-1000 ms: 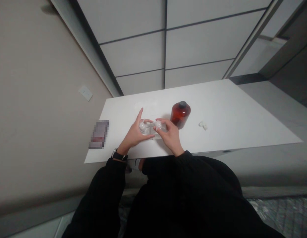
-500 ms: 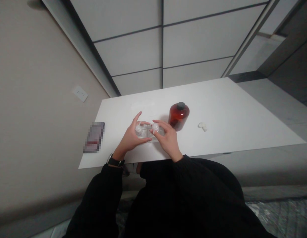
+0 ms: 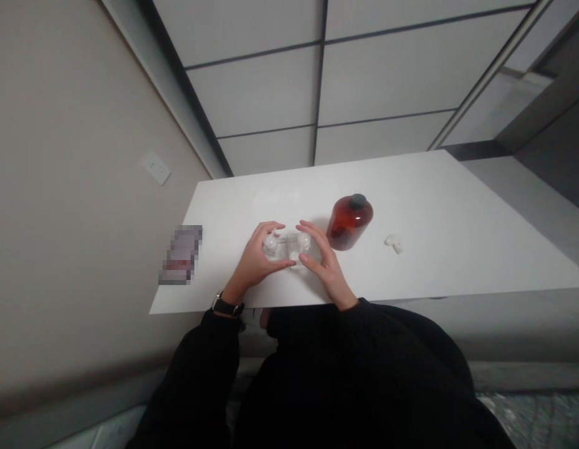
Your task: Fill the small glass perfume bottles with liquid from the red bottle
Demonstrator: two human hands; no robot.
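Over the white table, both my hands surround a clear container with two round whitish knobs (image 3: pixel 288 248), one toward each end. My left hand (image 3: pixel 255 259) curves around its left end, thumb along the near side and fingers at the far side. At the right end, my right hand (image 3: pixel 327 267) grips in the same way, its thumb close below the right knob. The hands partly cover both ends, so the container's full shape is hidden. Just beyond my right hand stands an amber bottle with a dark cap (image 3: pixel 349 224).
A small crumpled white thing (image 3: pixel 393 242) lies on the white table (image 3: pixel 448 224), right of the bottle. A blurred-out flat rectangular object (image 3: pixel 181 254) lies at the table's left edge. The wall with a socket (image 3: pixel 156 168) is on the left; white panels (image 3: pixel 265 93) rise behind.
My right fingers have shifted from the right knob to the container's right end. My left fingers have drawn in closer around the left end. The view has swung slightly.
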